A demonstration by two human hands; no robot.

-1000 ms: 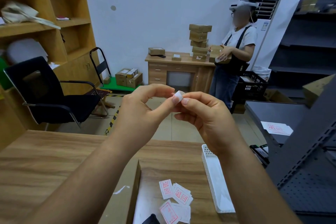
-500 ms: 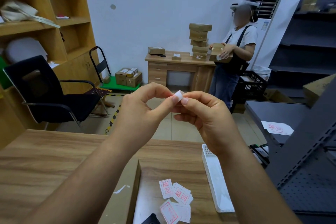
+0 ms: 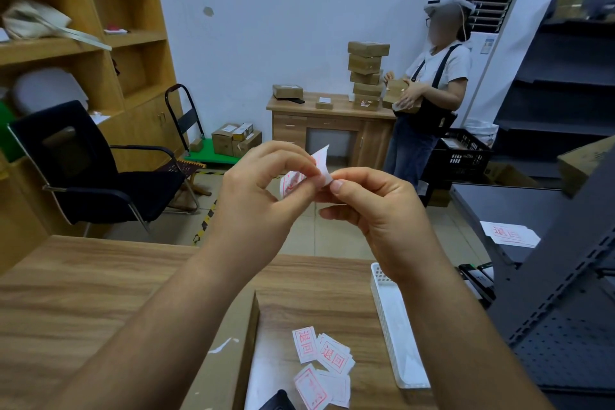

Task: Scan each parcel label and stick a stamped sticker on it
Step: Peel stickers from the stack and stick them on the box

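Note:
Both my hands are raised above the wooden table (image 3: 83, 283). My left hand (image 3: 256, 193) pinches a white sticker with a red stamp (image 3: 293, 181). My right hand (image 3: 376, 206) pinches the white backing strip (image 3: 322, 161), which stands peeled away from the sticker. A brown cardboard parcel (image 3: 226, 353) lies on the table under my left forearm, mostly hidden. Several loose stamped stickers (image 3: 322, 363) lie to its right. A dark object (image 3: 278, 401) shows at the bottom edge.
A white plastic basket (image 3: 396, 326) stands on the table's right side. Grey metal shelving (image 3: 565, 276) holds stamped sheets (image 3: 509, 233) at the right. A black chair (image 3: 90, 170) stands beyond the table. A person (image 3: 429, 93) handles stacked boxes (image 3: 366, 73) at a far desk.
The sticker was a small folded piece pinched between both hands. Now the backing is peeled apart from it and the red stamp shows.

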